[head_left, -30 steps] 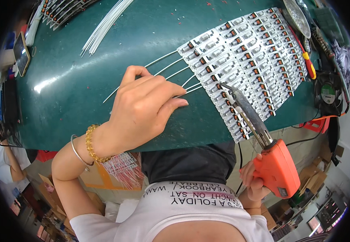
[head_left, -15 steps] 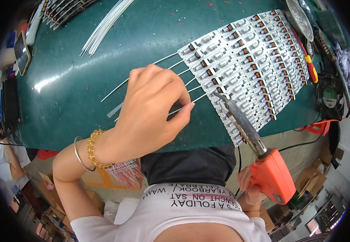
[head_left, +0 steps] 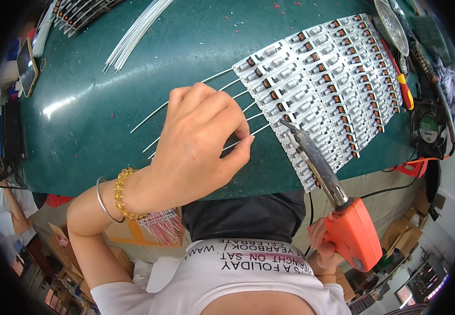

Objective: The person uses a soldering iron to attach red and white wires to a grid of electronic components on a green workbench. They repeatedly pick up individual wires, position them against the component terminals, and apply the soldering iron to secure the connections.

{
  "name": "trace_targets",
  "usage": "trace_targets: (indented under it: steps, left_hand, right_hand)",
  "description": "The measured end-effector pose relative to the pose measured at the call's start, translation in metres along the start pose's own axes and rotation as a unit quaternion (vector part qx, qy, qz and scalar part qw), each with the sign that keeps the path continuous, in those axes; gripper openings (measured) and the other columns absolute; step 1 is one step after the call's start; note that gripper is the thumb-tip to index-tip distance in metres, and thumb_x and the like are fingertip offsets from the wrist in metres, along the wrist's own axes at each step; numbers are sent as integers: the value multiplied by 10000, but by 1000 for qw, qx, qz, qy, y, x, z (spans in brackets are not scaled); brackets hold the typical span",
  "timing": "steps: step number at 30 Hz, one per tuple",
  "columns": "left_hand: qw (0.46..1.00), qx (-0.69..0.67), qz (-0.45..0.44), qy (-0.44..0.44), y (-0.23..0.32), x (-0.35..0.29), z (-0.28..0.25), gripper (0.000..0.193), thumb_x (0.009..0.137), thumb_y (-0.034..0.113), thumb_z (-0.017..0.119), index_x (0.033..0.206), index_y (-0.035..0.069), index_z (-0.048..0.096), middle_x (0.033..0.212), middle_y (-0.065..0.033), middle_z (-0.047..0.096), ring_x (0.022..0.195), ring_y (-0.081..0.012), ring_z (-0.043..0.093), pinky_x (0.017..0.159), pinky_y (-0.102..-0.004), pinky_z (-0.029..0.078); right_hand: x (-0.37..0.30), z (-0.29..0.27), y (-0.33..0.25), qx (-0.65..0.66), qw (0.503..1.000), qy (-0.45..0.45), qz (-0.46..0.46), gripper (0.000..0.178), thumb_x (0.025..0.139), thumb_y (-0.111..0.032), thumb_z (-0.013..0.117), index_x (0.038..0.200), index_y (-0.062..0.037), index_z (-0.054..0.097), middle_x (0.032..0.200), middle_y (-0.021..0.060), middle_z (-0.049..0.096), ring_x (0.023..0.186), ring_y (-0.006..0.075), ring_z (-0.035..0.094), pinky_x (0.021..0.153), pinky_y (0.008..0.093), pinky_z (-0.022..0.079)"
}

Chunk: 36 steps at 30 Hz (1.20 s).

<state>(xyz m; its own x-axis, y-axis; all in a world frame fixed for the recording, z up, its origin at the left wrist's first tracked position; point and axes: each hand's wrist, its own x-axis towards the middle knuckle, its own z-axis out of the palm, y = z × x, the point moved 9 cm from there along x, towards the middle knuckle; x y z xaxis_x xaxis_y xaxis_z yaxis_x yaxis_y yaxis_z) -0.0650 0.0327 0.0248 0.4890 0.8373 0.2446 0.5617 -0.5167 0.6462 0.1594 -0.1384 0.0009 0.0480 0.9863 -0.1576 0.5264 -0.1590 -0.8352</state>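
My left hand is over the green tabletop, thumb and forefinger pinched on a thin white wire. That wire runs to the left edge of a panel of white circuit boards carrying orange-and-black parts. Several more white wires stick out from the same edge, partly hidden under my left hand. My right hand is closed round the grip of an orange soldering gun. Its dark tip points at the panel's left edge, close to the held wire's end; whether it touches is too small to tell.
A bundle of white wires lies at the far left, near more boards and a phone. Right of the panel are a red-and-yellow screwdriver, a metal dish and a black fan. Red bits dot the table.
The soldering gun's handle and my right hand have shifted slightly down and left, the tip staying at the panel's edge. My left hand has barely moved and keeps its pinch.
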Motion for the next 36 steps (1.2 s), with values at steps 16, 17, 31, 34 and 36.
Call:
trace_targets:
  steps: [16,17,31,34,36]
  left_hand:
    - [984,166,6,57,-22,40,-71,153,801,91,695,886,13,595,888,-136,592,878,-320,577,778,-384,450]
    - [970,231,-1,70,-40,51,-80,166,813,119,689,894,6,598,905,-147,593,889,-324,577,784,-376,454]
    - [959,171,-219,-54,-145,99,-87,247,734,164,760,892,-18,702,866,-171,693,807,-284,668,731,-370,517]
    - [962,158,-218,-39,-143,90,-99,211,769,194,738,807,-11,710,746,-139,688,701,-238,656,668,-345,506]
    - [967,160,-196,-7,-138,86,-112,196,792,194,716,778,0,701,692,-103,680,651,-195,645,625,-319,492]
  right_hand:
    - [11,-8,-2,306,945,74,-87,741,905,-522,586,1290,82,394,502,-19,419,412,111,418,444,259,393]
    - [12,-10,-1,334,933,84,-102,725,918,-498,583,1305,82,382,502,-15,417,407,110,412,432,252,386]
    - [4,-28,44,382,908,136,-107,623,960,-399,561,1308,79,366,509,5,396,390,103,379,416,248,377]
    - [3,-28,42,378,909,136,-109,622,961,-400,559,1310,78,366,508,3,395,391,102,378,418,247,376]
    - [3,-28,40,370,913,133,-113,627,960,-405,558,1310,79,366,508,2,394,394,102,380,420,246,375]
